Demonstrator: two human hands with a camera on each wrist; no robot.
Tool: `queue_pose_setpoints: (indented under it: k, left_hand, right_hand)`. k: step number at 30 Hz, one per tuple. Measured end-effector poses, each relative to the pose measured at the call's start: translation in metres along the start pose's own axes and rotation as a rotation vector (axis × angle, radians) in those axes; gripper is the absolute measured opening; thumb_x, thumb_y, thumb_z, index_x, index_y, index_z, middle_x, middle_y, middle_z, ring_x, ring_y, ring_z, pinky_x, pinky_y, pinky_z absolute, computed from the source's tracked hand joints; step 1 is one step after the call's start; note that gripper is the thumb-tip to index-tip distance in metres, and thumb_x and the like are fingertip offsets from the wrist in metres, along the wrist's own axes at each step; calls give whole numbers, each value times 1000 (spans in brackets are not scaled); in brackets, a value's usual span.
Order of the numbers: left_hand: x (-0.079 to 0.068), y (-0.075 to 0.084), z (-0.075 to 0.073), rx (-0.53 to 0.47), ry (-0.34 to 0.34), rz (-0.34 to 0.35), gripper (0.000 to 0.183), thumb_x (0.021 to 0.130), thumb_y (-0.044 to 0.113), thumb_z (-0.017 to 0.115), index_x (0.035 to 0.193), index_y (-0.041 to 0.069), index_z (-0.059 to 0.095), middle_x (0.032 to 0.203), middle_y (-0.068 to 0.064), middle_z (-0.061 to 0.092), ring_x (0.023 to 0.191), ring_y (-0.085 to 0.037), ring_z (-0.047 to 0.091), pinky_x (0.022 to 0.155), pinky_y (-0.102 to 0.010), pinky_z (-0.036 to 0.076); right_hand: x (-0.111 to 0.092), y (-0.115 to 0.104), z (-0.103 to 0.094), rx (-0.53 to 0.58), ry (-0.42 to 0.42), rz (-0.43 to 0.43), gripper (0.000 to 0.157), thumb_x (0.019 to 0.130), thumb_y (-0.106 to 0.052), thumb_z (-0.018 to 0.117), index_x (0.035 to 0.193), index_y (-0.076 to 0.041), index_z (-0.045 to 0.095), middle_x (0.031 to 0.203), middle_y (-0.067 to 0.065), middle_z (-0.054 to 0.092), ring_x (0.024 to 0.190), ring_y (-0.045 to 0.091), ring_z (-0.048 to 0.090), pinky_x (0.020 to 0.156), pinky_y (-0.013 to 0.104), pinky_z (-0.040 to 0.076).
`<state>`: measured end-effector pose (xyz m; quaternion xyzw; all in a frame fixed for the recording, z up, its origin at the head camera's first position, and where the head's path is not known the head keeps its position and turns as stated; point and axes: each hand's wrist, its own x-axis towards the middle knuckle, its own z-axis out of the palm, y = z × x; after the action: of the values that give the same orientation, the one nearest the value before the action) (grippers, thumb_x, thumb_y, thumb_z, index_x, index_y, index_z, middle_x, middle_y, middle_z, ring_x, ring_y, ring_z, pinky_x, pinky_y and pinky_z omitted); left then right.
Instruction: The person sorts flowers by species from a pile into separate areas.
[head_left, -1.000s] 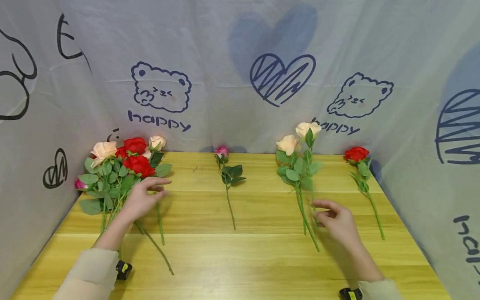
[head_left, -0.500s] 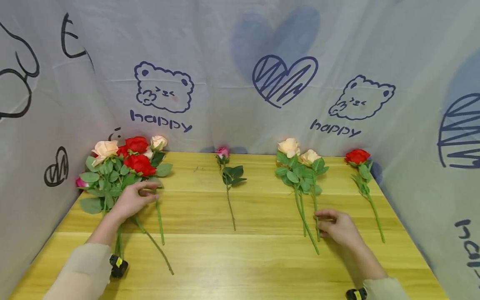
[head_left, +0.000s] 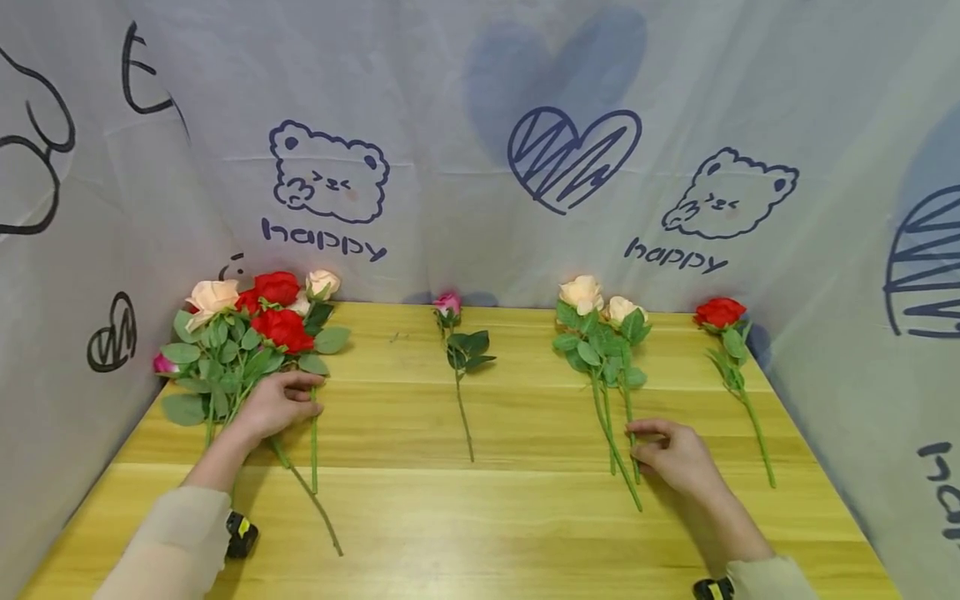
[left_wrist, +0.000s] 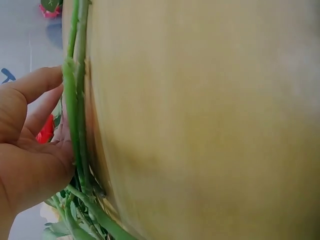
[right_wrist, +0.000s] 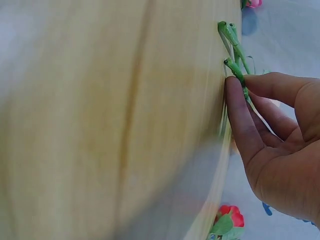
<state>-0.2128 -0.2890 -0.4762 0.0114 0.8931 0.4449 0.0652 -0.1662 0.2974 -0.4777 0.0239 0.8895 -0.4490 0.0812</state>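
My left hand (head_left: 279, 407) is over the front of a bunch of red, peach and pink artificial roses (head_left: 282, 330) at the left. Its thumb and fingers hold a green rose stem (head_left: 314, 458); which bloom that stem carries is unclear. In the left wrist view, green stems (left_wrist: 80, 110) run close past the fingertips. At the right, my right hand (head_left: 678, 454) pinches the lower stem of a peach rose (head_left: 625, 310), which lies beside another peach rose (head_left: 581, 294). In the right wrist view, that stem's cut end (right_wrist: 232, 65) pokes out between thumb and finger.
A small pink rose (head_left: 447, 303) lies alone at mid-table, its stem toward me. One red rose (head_left: 720, 312) lies near the right edge. Printed white cloth (head_left: 442, 208) encloses the wooden table (head_left: 480, 525) at the back and sides.
The peach rose in my right hand has come down from upright to lying beside the other peach rose. My left hand has lowered onto the bunch, and one stem there has shifted left.
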Motion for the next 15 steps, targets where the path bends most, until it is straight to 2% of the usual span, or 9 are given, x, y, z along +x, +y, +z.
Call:
queue_pose_setpoints:
  k: [6, 11, 15]
  left_hand:
    - [0, 0, -3, -77, -29, -68, 51, 94, 4, 74, 141, -8, 58, 131, -30, 59, 115, -34, 58, 77, -25, 53]
    - [-1, 1, -5, -87, -43, -101, 53, 96, 5, 73, 144, -7, 56, 138, -32, 56, 123, -41, 56, 80, -24, 53]
    - [-1, 4, -6, -91, -43, -103, 54, 96, 6, 73, 145, -8, 55, 141, -33, 55, 126, -44, 56, 82, -21, 54]
  right_hand:
    - [0, -1, -2, 2, -4, -2, 37, 95, 1, 68, 132, 6, 66, 123, 26, 69, 92, 27, 73, 71, 33, 64]
    - [1, -1, -1, 4, 10, -6, 38, 94, 1, 70, 131, 7, 66, 121, 27, 70, 89, 26, 74, 70, 33, 64]
    - [2, 0, -1, 5, 12, -6, 39, 93, 2, 71, 131, 8, 65, 110, 24, 74, 86, 25, 74, 70, 33, 64]
